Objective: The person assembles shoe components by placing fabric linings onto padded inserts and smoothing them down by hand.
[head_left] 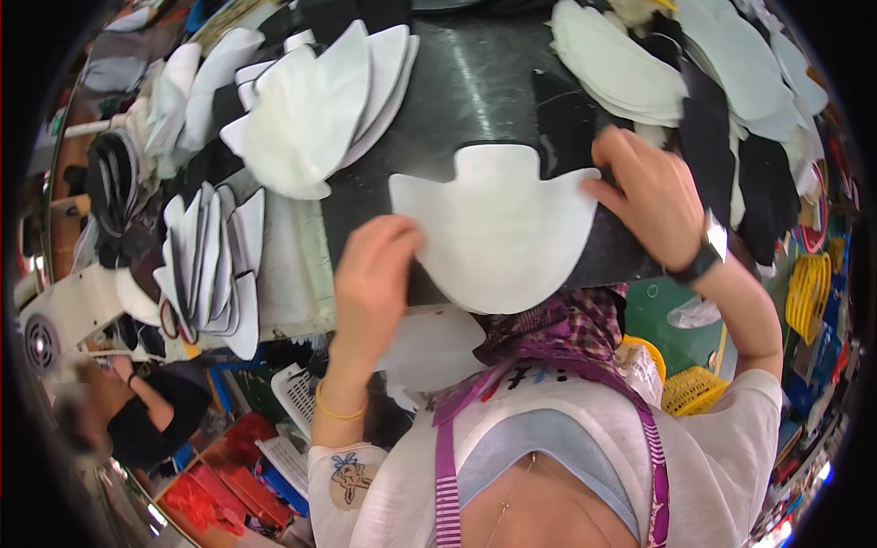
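A flat white cut piece, with a rounded near edge, two side points and a square tab at the far end, lies on the dark worktable in front of me. A thin dark edge shows along its tab. My right hand pinches the piece's right point between thumb and fingers. At its left side is my left hand, blurred, with bent fingertips by the edge; whether they grip it I cannot tell. Another pale piece hangs below the table's near edge, close to my left wrist.
Fanned white pieces lie at the far left, and a standing bundle sits nearer. More white pieces and black material are at the far right. Yellow baskets stand below right. A person works at lower left.
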A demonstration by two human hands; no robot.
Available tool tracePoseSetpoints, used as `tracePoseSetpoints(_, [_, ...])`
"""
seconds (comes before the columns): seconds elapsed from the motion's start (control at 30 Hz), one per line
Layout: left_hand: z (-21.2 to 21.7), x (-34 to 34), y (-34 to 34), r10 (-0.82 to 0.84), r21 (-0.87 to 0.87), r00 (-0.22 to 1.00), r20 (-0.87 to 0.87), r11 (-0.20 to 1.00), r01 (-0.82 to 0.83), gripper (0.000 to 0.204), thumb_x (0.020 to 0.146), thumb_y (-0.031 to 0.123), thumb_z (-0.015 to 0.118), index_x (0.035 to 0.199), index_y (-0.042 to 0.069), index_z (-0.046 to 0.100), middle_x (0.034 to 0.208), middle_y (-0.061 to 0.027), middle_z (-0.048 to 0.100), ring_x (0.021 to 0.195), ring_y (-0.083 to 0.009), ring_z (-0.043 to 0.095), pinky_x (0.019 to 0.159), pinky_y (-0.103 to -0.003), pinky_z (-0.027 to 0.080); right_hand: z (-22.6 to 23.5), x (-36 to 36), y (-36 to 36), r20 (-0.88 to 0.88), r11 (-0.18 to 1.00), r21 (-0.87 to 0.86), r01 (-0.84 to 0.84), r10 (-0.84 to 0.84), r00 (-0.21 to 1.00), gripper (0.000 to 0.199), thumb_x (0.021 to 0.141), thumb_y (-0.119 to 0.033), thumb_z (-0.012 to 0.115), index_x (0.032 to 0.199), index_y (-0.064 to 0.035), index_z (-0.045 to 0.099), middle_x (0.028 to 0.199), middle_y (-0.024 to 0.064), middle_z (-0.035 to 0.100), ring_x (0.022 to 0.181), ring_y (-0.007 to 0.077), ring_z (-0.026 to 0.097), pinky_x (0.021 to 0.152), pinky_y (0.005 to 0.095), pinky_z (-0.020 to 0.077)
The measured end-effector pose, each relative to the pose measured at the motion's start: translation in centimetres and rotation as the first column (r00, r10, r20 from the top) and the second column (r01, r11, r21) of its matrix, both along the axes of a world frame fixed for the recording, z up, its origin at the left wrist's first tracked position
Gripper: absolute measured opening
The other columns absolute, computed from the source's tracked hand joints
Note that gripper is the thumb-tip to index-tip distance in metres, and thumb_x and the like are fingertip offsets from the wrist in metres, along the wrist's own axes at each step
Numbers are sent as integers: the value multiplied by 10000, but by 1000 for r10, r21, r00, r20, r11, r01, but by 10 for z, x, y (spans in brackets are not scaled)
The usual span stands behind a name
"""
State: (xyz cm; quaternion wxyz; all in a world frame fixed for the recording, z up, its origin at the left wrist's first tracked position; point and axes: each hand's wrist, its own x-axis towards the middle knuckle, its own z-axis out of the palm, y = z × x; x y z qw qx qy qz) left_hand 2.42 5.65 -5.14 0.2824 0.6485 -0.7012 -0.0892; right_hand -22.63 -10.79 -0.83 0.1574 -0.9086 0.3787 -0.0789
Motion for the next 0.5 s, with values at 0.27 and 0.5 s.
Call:
tracePoseSetpoints(0.27, [28,0,-11,-306,-123,949,-75,947,295,224,732,-59,602,943,9,631,1006,-119,639,944,-277,629,804,-349,521,-6,6,32,217,780,95,-618,590,778,361,641,-172,723,951,-38,596,1091,81,581,1111,257,520,950,379,432])
tracePoseSetpoints(0.5, [12,27,-36,-393,-47,895,-212,919,392,205,739,-3,652,942,22,637,1032,-107,635,973,-256,620,817,-322,510,-6,6,39,145,769,-81,-634,638,756,319,652,-166,712,921,-46,588,1099,75,584,1094,278,533,880,364,486])
